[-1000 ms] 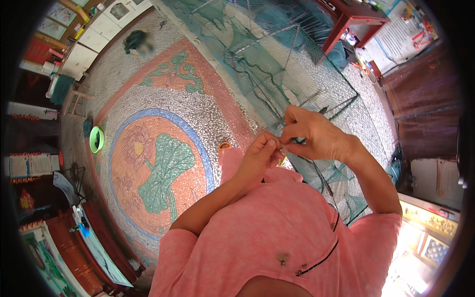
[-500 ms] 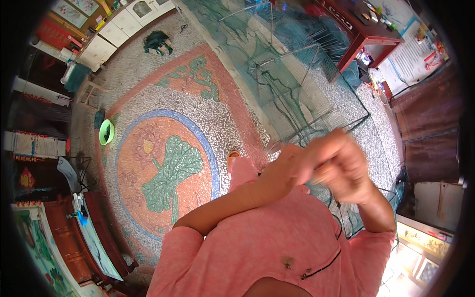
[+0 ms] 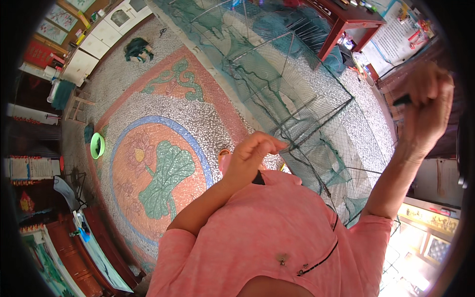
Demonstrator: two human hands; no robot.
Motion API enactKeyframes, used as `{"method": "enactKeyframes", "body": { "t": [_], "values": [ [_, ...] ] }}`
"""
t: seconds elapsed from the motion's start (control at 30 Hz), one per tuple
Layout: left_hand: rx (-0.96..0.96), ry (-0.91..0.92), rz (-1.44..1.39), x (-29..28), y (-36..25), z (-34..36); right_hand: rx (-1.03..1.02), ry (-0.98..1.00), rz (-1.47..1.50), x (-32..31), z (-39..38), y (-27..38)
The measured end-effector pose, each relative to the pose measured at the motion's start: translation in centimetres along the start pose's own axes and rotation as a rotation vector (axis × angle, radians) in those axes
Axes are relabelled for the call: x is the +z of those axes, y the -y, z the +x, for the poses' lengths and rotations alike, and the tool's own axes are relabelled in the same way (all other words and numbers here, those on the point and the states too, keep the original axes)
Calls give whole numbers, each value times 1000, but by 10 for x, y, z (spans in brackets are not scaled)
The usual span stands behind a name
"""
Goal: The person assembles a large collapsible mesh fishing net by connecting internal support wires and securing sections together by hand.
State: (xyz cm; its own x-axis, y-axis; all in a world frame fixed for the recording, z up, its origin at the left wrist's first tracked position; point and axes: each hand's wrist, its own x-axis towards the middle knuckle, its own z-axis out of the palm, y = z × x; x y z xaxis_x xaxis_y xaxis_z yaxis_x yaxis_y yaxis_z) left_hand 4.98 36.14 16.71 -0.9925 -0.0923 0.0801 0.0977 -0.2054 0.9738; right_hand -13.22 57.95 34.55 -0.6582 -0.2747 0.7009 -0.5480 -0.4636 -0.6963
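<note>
A long green net cage [image 3: 277, 84] on thin metal frames stretches across the mosaic floor from the far top to just in front of me. My left hand [image 3: 252, 156] pinches the near edge of the net, fingers closed on the mesh at its frame. My right hand [image 3: 425, 104] is raised high to the right, shut on a small dark tool whose kind I cannot make out. A thin line may run between the hands, but it is too fine to see. My pink shirt fills the lower middle.
A red wooden table [image 3: 346, 20] stands at the top right. A green bowl [image 3: 97, 146] sits on the floor at the left, near a small stool [image 3: 74, 106]. White cabinets [image 3: 99, 39] line the far left wall, with a dark bundle [image 3: 137, 49] on the floor.
Both hands were together at the net's edge. My right hand has since pulled away, up and to the right, while my left hand stays on the net.
</note>
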Motion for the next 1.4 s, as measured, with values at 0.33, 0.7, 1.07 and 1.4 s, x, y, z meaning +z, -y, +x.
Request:
{"method": "enactKeyframes", "body": {
  "t": [0.33, 0.7, 1.07, 1.4],
  "values": [
    [-107, -166, -537, -2, 8, 5, 204, 962, -721, 41, -52, -62],
    [-151, -148, -325, 4, 21, 1, 243, 1015, -718, 34, -70, -95],
    [-270, -184, -438, 0, 29, -1, 384, 948, -481, 49, -81, -97],
    [-313, -242, -455, 2, 39, -4, -73, 912, -663, 83, -101, -90]
  ]
}}
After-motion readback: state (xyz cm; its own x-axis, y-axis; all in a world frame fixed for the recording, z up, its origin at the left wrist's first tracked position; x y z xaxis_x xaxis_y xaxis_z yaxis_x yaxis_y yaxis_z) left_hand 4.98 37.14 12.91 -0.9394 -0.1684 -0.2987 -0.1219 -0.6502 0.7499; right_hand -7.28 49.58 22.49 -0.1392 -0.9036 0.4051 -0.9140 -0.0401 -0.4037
